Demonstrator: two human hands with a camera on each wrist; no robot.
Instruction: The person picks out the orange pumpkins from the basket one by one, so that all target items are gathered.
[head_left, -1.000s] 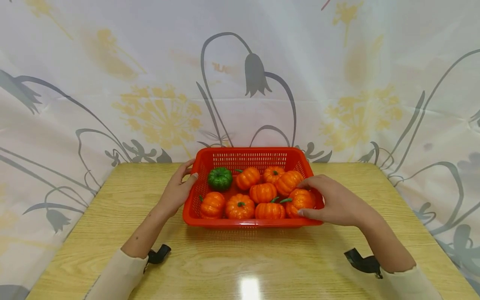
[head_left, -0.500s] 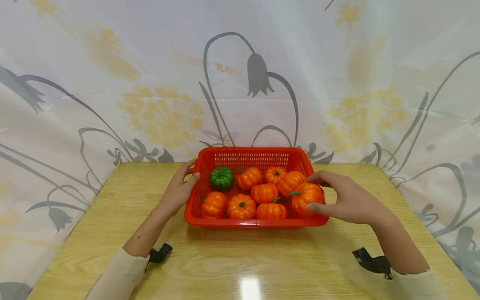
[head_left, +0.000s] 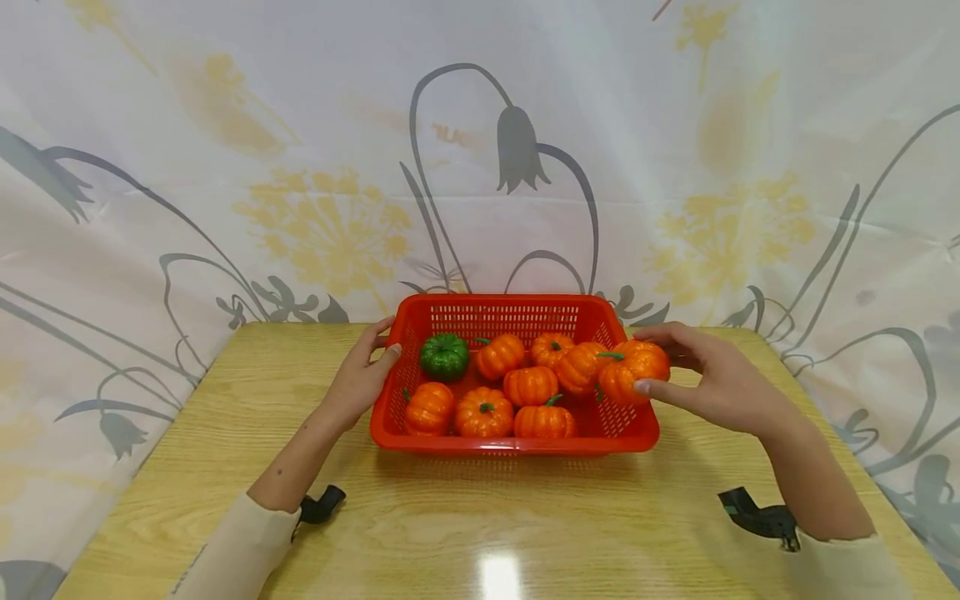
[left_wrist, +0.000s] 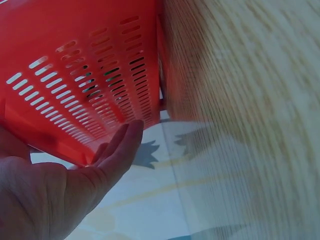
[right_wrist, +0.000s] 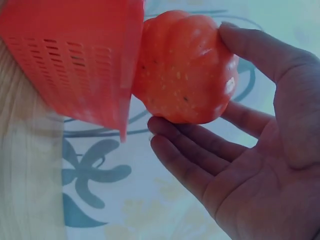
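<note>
A small orange pumpkin (head_left: 636, 371) with a green stem is held by my right hand (head_left: 712, 379) at the right rim of the red basket (head_left: 517, 446). In the right wrist view, the thumb presses one side of the pumpkin (right_wrist: 185, 70) and the fingers support the other. My left hand (head_left: 362, 371) holds the basket's left side, thumb at the rim and fingers along the slotted outer wall (left_wrist: 95, 85). Inside lie a green pumpkin (head_left: 444, 357) at the back left and several orange pumpkins (head_left: 484, 412).
The basket stands on a wood-grain table (head_left: 450, 525), near its back edge. Behind the table hangs a pale sheet (head_left: 300, 125) printed with grey and yellow flowers. Black straps (head_left: 761, 517) sit at both wrists.
My right hand has lifted the pumpkin from the basket's front right corner, up and rightward to the rim. The left hand keeps its hold on the basket.
</note>
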